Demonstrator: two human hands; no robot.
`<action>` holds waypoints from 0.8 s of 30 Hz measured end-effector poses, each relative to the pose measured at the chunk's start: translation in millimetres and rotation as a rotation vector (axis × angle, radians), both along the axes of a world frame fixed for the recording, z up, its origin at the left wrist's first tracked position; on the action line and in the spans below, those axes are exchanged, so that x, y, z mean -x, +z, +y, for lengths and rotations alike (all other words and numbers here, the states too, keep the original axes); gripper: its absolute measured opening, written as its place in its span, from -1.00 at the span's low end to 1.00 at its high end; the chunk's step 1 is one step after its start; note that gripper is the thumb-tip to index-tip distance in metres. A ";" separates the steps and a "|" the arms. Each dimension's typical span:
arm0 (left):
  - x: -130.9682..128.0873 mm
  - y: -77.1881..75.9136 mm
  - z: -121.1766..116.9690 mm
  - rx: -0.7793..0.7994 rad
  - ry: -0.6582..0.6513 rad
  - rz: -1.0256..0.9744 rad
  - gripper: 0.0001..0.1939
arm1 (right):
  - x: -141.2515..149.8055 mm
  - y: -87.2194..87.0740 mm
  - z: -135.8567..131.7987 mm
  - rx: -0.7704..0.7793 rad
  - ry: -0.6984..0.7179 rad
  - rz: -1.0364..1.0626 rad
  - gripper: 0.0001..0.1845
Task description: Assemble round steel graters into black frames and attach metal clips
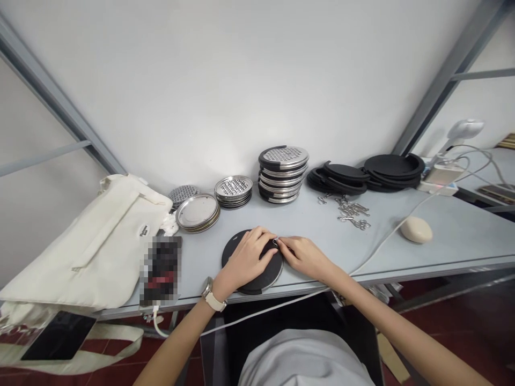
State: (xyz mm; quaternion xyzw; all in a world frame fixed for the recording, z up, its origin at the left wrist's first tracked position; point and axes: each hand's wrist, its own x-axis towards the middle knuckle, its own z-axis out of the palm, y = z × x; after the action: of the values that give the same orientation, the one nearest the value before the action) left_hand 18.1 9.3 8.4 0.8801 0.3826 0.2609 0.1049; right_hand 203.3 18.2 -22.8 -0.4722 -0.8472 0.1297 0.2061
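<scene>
A black round holder [235, 247] with a silver metal rim showing at its lower right lies at the table's front edge. Across its top rests my left hand [250, 258], fingers bent and gripping it, the fingertips near its right edge. There my right hand [306, 258] pinches a small metal clasp [276, 242], mostly covered by the fingertips. Whether the clasp is fastened to the holder cannot be seen. Beyond, to the right, lies a pile of similar silver clasps [353, 210].
Behind stand a tall stack of graters in black holders [284, 174], grater plates [233, 190], plain metal discs [197, 210] and black holders [392, 171]. A white bag [92, 241] and phone [161, 268] lie left. A white cable [378, 249] crosses near a beige oval object [417, 229].
</scene>
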 end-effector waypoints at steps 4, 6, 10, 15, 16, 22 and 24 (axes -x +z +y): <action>0.2 0.3 0.2 -0.008 -0.008 0.013 -0.81 | -2.6 -2.5 -0.1 -0.014 0.016 0.007 -0.61; 0.1 0.2 0.1 -0.013 -0.004 0.017 -0.82 | -3.7 -3.8 0.1 -0.020 0.020 0.009 -0.62; 0.2 0.1 0.2 -0.019 -0.006 0.022 -0.82 | -4.7 -4.2 0.1 -0.022 0.038 0.025 -0.63; 0.3 0.2 0.4 -0.012 -0.008 0.026 -0.82 | -5.4 -2.8 -1.4 -0.025 0.054 0.039 -0.64; 0.4 0.2 0.5 -0.010 -0.005 0.028 -0.82 | -5.6 -2.6 -1.8 -0.025 0.053 0.041 -0.65; 0.4 0.7 0.1 -0.005 0.005 0.026 -0.81 | -6.2 -1.8 -2.9 -0.018 0.060 0.045 -0.67; 0.4 1.1 0.0 -0.007 0.004 0.028 -0.81 | -6.3 -1.5 -3.0 -0.018 0.060 0.044 -0.67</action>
State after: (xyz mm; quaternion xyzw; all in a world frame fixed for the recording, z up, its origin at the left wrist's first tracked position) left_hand 17.7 9.3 9.5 0.8832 0.3850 0.2499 0.0961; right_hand 209.6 15.2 -24.3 -0.4419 -0.8573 0.1386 0.2248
